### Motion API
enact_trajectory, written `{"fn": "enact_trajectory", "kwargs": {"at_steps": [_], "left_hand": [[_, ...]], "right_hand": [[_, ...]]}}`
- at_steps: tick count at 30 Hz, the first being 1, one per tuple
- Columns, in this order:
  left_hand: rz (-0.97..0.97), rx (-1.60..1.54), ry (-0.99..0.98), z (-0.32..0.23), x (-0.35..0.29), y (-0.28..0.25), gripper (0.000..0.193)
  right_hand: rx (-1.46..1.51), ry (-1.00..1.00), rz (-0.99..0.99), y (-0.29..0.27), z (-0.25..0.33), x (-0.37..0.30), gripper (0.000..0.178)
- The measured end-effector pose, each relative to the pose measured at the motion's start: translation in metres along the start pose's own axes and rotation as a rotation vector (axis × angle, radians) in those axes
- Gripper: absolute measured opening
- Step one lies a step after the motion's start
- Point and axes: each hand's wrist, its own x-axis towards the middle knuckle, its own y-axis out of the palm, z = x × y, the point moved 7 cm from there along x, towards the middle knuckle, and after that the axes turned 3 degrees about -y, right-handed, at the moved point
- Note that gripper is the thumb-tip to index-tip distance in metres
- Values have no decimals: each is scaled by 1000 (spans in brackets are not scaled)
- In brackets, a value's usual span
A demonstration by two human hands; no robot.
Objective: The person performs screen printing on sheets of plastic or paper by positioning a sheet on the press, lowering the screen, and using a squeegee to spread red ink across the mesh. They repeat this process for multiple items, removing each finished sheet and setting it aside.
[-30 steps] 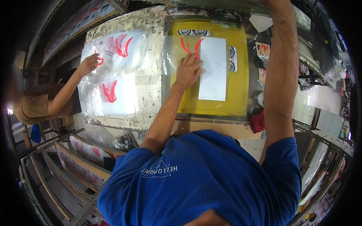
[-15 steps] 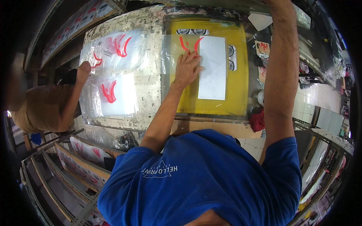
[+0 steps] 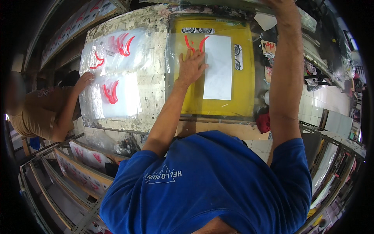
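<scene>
My left hand [image 3: 191, 67] lies open on a clear plastic sheet [image 3: 173, 54] with red curved strokes, its fingers spread over the lower ends of the strokes. Under the sheet is a yellow panel [image 3: 242, 91]. Just right of my fingertips a long white paper strip [image 3: 219, 76] rests on the panel. My right hand [image 3: 279, 4] reaches to the far edge of the view, beyond the panel's far right corner. The picture's edge cuts it off, so its fingers and anything in them are hidden.
Left on the paint-stained table [image 3: 154, 93], clear bags [image 3: 117, 99] with red prints lie beside a co-worker's hand [image 3: 85, 80]. Metal racks [image 3: 58, 171] with printed boards stand near left. A red cloth [image 3: 263, 123] and a white container [image 3: 267, 97] sit right of the panel.
The co-worker's hand has slid nearer along the left edge of the clear bags. My left hand stays on the plastic sheet. The whole view has shifted slightly.
</scene>
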Motion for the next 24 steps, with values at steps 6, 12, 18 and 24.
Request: {"fn": "enact_trajectory", "kwargs": {"at_steps": [6,12,18,24], "left_hand": [[16,-76,23,-4,-5,15,58],[26,-85,38,-12,-3,17,60],[-8,-87,31,-5,-5,18,60],[-15,-108,52,-4,-2,18,59]], "right_hand": [[-31,-5,16,3,1,2,41],[-17,-3,7,2,-5,0,42],[9,-20,1,3,2,2,41],[13,-16,-28,-2,9,-4,41]]}}
